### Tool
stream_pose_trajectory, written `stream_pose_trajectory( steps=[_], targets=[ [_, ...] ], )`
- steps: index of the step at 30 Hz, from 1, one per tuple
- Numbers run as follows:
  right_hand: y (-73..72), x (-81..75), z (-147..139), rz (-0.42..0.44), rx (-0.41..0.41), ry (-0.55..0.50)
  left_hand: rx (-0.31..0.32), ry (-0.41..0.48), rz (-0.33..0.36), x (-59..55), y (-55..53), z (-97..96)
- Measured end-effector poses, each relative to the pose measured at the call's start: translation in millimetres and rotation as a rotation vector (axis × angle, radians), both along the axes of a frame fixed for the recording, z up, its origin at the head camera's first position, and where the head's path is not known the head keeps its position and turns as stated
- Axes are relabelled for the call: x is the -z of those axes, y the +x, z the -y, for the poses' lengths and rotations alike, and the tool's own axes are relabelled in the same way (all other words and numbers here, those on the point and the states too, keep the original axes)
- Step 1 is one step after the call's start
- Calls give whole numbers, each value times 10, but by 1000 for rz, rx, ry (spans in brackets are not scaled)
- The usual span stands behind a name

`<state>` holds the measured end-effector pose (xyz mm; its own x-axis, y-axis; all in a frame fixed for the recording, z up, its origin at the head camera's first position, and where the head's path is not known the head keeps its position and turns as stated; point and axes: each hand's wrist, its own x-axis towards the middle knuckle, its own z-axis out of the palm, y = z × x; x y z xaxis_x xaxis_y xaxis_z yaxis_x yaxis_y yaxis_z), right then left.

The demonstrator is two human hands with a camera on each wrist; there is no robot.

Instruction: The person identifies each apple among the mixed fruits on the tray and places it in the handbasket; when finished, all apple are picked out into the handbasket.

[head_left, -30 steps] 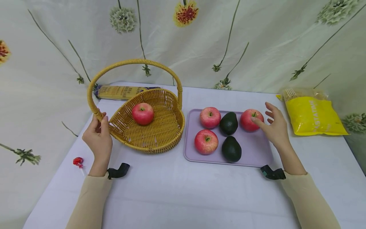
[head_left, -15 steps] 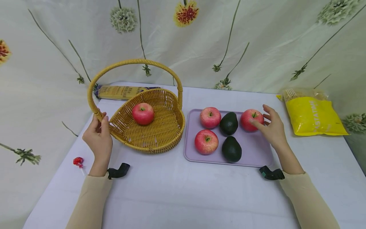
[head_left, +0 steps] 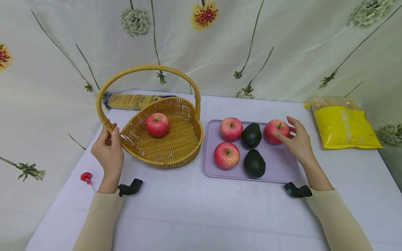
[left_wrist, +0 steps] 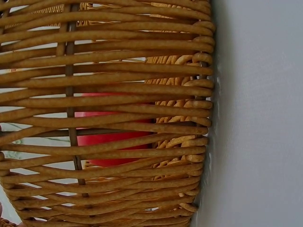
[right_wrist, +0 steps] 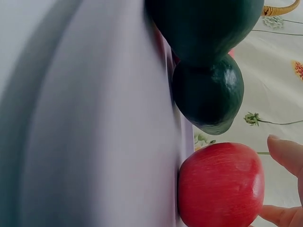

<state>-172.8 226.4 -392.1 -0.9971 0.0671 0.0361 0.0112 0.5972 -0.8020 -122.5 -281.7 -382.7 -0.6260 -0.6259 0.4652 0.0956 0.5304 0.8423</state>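
My left hand (head_left: 108, 153) pinches the left foot of the handle of a woven wicker basket (head_left: 171, 148). One red apple (head_left: 157, 124) lies in the basket; in the left wrist view it shows red through the weave (left_wrist: 28, 99). My right hand (head_left: 299, 144) is at the right side of another apple (head_left: 272, 131) on a lilac tray (head_left: 281, 169). In the right wrist view, the thumb stands apart from this apple (right_wrist: 220, 187), while a finger reaches its edge; contact is unclear. Two more apples (head_left: 230, 129) and two dark avocados (head_left: 254, 163) share the tray.
A yellow pasta bag (head_left: 347, 127) lies right of the tray. Behind the basket is a long yellow packet (head_left: 133, 101). A red lollipop (head_left: 86, 177) lies left of my left forearm. A flowered cloth (head_left: 220, 52) hangs behind the white-covered table (head_left: 204, 212).
My right hand has moved slightly left, closer to the right-hand apple on the tray, its fingers and thumb nearing the fruit. The left hand and the basket have stayed put.
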Motion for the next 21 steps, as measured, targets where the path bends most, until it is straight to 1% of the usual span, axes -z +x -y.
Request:
stream_pose_trajectory(
  steps=[5, 9, 15, 21],
  targets=[
    [5, 6, 7, 13, -11, 26, 4, 0, 0, -25, 17, -14],
    [-3, 29, 10, 23, -20, 41, 5, -1, 2, -22, 17, -10],
    [-14, 67, 11, 21, -28, 52, 11, 7, -3, -24, 19, -14],
    [-16, 78, 19, 42, -30, 51, 10, 4, -3, -36, 26, -26]
  ],
)
